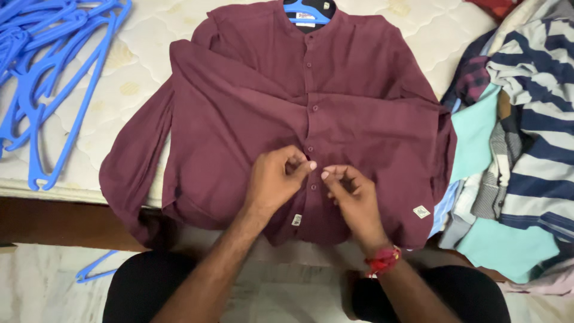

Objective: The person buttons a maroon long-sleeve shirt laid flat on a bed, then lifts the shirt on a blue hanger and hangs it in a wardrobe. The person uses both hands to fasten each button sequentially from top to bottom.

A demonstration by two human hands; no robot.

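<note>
- The maroon shirt [239, 119] is lying front-up on the mattress [137, 66], with its hem hanging over the near edge and its sleeves folded across the sides.
- A blue hanger [306, 12] is sitting inside the collar, with only its top showing.
- The left hand [274, 179] is pinching the shirt's placket near a lower button, its grip clenched on the cloth.
- The right hand [353, 194] is pinching the placket just beside it, fingertips closing on the fabric; a red thread band [382, 261] is circling that wrist.
- The two hands are nearly touching at the thumbs, over the button line.
- A heap of blue hangers [42, 66] is lying at the mattress's left end, well apart from the shirt.
- A pile of clothes [520, 149], striped and teal among them, is resting just beside the shirt's right sleeve.
- One more blue hanger [95, 269] is lying on the floor near the person's knee.
</note>
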